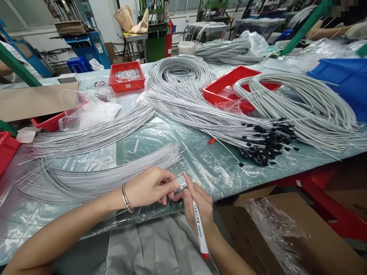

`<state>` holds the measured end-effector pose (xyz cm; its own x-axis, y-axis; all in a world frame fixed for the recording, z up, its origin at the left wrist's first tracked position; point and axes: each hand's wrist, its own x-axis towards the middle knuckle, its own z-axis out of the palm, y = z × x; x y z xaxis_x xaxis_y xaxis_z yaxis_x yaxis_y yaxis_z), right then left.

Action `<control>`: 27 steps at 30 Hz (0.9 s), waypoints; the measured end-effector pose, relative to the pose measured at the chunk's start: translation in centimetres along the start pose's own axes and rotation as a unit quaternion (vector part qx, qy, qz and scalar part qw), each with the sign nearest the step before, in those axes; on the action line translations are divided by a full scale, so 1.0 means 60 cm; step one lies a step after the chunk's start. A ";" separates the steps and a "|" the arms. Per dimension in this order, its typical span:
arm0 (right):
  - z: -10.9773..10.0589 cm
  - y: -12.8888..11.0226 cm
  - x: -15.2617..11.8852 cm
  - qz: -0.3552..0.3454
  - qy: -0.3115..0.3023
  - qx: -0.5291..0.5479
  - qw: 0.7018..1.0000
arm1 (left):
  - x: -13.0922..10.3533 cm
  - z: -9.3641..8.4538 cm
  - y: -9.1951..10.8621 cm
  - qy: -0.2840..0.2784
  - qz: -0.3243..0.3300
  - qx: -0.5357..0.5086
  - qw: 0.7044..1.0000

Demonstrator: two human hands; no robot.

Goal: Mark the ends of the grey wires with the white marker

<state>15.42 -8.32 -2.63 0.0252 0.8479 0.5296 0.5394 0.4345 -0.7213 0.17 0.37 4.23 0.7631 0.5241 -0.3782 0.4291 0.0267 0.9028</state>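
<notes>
My left hand (156, 186), a metal bangle at its wrist, is closed on a small clear-and-white piece (181, 182), pinched at the table's front edge. I cannot make out exactly what kind of piece it is. My right hand (199, 202) grips a white marker pen (200, 229) with dark printing and a red end that points down toward my lap. The pen's tip is hidden by my fingers, which meet the small piece from the right. Just beyond my left hand lies a fanned bundle of thin grey cables (123, 173).
Coiled grey cables (177, 72) with black connectors (266, 143) cover the table's middle and right. A red bin (127, 86) holds small metal parts. Another red bin (218, 88) and a blue bin (341, 76) stand right. Cardboard boxes (286, 221) sit below the edge. A co-worker's arm (329, 31) shows far right.
</notes>
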 end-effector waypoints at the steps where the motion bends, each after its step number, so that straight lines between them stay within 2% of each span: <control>1: 0.002 0.000 -0.001 -0.008 0.007 -0.012 1.000 | 0.001 0.001 0.000 0.003 0.001 -0.003 1.000; 12: 0.001 0.002 -0.004 -0.018 0.016 -0.053 0.998 | 0.009 0.008 0.002 0.001 0.003 -0.027 1.000; 16: -0.015 0.010 -0.001 0.034 -0.016 0.018 0.999 | 0.015 0.009 0.002 -0.002 0.006 -0.010 1.000; 23: -0.021 0.016 -0.003 0.023 -0.030 0.052 0.998 | 0.016 0.004 0.005 -0.020 -0.015 -0.042 0.999; 25: -0.025 0.019 -0.005 0.052 -0.037 0.072 0.995 | 0.017 0.004 0.001 -0.025 -0.022 -0.058 0.998; 27: -0.032 0.025 -0.006 0.102 -0.008 0.132 0.986 | 0.024 0.007 -0.011 -0.036 -0.031 -0.070 0.996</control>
<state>17.83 -8.55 -3.03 0.0952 0.9294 0.3565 0.2872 0.3172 -0.9038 1.16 0.76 3.02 0.7714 0.4562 -0.4436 0.4091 0.1785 0.8949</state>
